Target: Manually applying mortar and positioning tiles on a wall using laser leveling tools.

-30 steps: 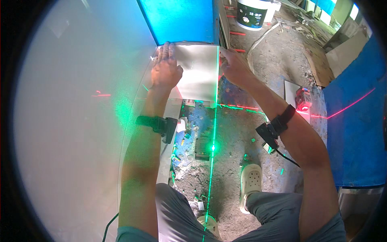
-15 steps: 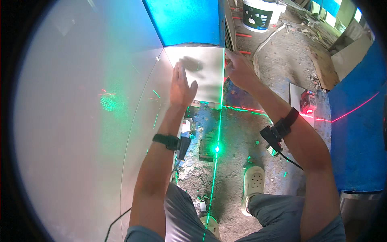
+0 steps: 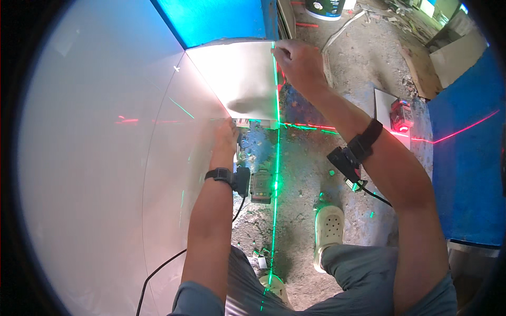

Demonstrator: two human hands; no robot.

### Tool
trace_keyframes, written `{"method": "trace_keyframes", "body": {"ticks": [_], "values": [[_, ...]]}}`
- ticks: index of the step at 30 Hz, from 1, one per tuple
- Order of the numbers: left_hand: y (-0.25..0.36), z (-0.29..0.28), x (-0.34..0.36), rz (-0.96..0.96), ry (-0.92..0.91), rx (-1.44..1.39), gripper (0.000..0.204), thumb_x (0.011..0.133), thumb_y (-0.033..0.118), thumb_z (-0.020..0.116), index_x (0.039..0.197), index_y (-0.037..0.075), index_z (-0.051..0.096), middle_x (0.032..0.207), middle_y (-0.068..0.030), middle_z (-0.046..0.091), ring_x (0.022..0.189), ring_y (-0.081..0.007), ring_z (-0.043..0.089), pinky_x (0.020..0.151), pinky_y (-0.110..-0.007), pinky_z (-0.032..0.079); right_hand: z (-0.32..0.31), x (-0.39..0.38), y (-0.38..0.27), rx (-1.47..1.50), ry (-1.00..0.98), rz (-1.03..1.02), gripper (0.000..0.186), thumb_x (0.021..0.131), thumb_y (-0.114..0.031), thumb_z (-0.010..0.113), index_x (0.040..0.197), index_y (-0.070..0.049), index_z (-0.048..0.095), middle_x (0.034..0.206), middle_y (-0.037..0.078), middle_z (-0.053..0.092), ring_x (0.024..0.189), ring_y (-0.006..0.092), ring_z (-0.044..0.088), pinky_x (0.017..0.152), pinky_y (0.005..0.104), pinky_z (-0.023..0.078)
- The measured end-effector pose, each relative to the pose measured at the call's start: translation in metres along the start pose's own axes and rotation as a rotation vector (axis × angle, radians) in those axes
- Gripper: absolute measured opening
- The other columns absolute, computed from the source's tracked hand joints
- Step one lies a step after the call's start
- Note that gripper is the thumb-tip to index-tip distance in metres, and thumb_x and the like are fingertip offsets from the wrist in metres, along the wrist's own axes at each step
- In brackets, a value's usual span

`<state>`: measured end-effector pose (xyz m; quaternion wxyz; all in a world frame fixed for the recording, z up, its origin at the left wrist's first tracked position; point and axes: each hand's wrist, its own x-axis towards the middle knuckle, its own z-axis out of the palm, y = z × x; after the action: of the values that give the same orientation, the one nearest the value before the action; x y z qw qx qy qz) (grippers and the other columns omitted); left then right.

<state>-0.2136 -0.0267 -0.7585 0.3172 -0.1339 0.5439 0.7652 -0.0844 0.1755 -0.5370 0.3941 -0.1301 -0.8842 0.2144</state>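
A white wall tile (image 3: pixel 240 73) stands in the corner below a blue panel (image 3: pixel 226 21), against the large glossy tiled wall (image 3: pixel 95 174) on my left. A green laser line runs down its right edge and on across the floor. My right hand (image 3: pixel 301 60) is at the tile's upper right edge, fingers curled and their tips pinched at that edge. Low down, my left hand (image 3: pixel 225 136) is by the tile's bottom left corner, close to the wall; its fingers are foreshortened and partly hidden. A dark box-shaped device (image 3: pixel 261 187) sits on the floor beside my left wrist.
A red laser level (image 3: pixel 402 116) rests on a white board (image 3: pixel 385 100) to the right, before a blue surface (image 3: pixel 464 158). Farther off are a bucket (image 3: pixel 325 8) and rubble. My pale clogs (image 3: pixel 330 231) stand on the rough floor; a cable (image 3: pixel 158 268) hangs at lower left.
My left hand has come off the tile's face and dropped to its bottom left corner. My right hand stays at the upper right edge, its fingers now more curled. The view has shifted slightly.
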Motion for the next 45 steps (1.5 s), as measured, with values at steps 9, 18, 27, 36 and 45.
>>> {"method": "trace_keyframes", "body": {"ticks": [9,18,27,36,45], "values": [[-0.065,0.004,0.063,-0.136,0.014,-0.210,0.099,0.083,0.060,0.067,0.151,0.004,0.021,0.149,-0.0303,0.028,0.135,-0.0380,0.037,0.110,-0.042,0.034,0.011,0.012,-0.003,0.110,0.104,0.032,0.020,0.083,-0.027,0.067,0.079,-0.007,0.068,0.076,0.012,0.066,0.072,0.0329,0.064,0.065,0.0432,0.049],[-0.069,0.019,0.069,0.047,0.072,-0.113,0.076,0.080,0.068,0.065,0.123,0.006,0.053,0.113,-0.0050,0.053,0.097,-0.0169,0.051,0.082,-0.032,0.045,0.012,0.015,-0.002,0.147,0.117,-0.073,0.015,0.082,-0.020,0.069,0.077,-0.005,0.066,0.075,0.012,0.065,0.071,0.0312,0.064,0.062,0.0406,0.048],[-0.057,0.025,0.066,-0.039,0.062,-0.044,0.101,0.066,0.080,0.067,0.133,0.008,0.046,0.112,-0.0081,0.054,0.096,-0.0216,0.049,0.084,-0.035,0.041,0.023,0.013,0.009,0.271,0.099,-0.015,0.010,0.081,-0.014,0.069,0.083,-0.005,0.065,0.077,0.013,0.065,0.070,0.0324,0.063,0.062,0.0419,0.048],[-0.040,0.037,0.022,-0.089,-0.111,0.030,0.108,0.063,0.081,0.068,0.137,0.007,0.041,0.121,-0.0102,0.051,0.104,-0.0212,0.049,0.090,-0.034,0.043,0.006,0.001,0.007,0.114,0.076,-0.107,0.012,0.087,-0.011,0.062,0.097,-0.005,0.066,0.083,0.014,0.064,0.076,0.0351,0.064,0.066,0.0440,0.050],[-0.064,0.023,0.079,-0.072,0.112,-0.064,0.091,0.065,0.080,0.068,0.122,0.009,0.058,0.112,-0.0026,0.053,0.093,-0.0118,0.048,0.074,-0.024,0.045,0.006,0.003,0.002,0.142,0.041,-0.135,0.016,0.089,-0.008,0.059,0.102,-0.005,0.066,0.085,0.014,0.063,0.077,0.0355,0.063,0.066,0.0437,0.050]]}}
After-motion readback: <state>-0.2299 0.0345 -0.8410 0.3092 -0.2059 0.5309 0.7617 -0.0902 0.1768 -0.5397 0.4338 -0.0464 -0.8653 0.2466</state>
